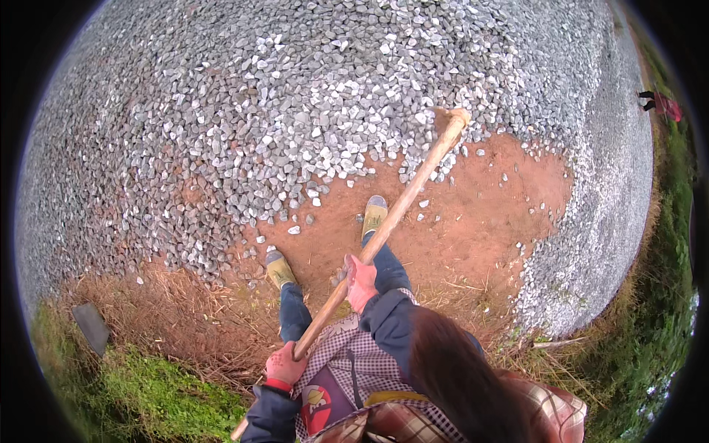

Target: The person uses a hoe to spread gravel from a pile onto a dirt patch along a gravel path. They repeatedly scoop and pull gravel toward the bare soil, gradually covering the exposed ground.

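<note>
A hoe with a long wooden handle (407, 198) runs slantwise in front of my body, its head (443, 114) lying at the edge of the grey crushed stone (354, 119). The blade is partly hidden among the stones. My right hand (361, 282), in a pinkish-red work glove, grips the handle around its middle. Lower down, beside my waist, my left hand (285, 362) in a matching glove is closed around the handle near its rear end. My shoes (375, 215) stand apart on bare reddish soil (476, 205) by the stones.
Gravel also spreads to the left and far right. A dark flat slab (91, 328) lies at left on dry grass, near green plants (166, 387). A stick (558, 343) lies at right. Far off at the right edge stands another person (662, 105) in a red top.
</note>
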{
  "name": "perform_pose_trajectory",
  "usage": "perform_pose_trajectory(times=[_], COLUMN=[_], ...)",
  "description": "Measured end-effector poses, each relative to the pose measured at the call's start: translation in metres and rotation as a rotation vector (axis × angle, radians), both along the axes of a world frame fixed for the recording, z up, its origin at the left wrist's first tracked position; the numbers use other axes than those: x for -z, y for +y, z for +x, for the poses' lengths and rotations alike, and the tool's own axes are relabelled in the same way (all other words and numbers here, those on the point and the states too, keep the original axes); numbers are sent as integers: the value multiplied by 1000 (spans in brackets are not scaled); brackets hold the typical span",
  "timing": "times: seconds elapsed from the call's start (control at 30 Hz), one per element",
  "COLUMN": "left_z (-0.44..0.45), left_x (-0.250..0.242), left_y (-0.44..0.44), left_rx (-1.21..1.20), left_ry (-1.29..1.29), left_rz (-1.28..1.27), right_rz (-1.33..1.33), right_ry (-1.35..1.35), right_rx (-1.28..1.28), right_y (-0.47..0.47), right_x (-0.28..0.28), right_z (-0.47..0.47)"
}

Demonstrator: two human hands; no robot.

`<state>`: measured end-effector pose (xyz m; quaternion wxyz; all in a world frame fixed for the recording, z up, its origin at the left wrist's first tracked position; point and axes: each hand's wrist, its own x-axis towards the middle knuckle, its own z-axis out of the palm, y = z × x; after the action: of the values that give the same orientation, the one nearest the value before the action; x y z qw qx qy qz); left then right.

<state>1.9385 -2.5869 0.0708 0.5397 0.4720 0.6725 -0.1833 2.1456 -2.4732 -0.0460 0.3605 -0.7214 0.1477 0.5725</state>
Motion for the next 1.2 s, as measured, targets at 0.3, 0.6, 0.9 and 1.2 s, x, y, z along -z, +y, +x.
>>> perform_pose_trajectory(times=[0.3,0.6,0.9,1.2], left_z=[-44,133,180,101], left_x=[-4,70,113,81], left_y=[-30,129,194,67], left_rx=[141,-12,-297,-323], left_ry=[42,-233,-303,-201], left_rz=[48,192,110,90], right_rz=[-61,455,541,228], right_ry=[221,-102,-318,-345], right_rx=[223,62,-230,-191], right_y=[1,204,326,197], right_x=[17,-10,42,85], right_z=[43,208,210,125])
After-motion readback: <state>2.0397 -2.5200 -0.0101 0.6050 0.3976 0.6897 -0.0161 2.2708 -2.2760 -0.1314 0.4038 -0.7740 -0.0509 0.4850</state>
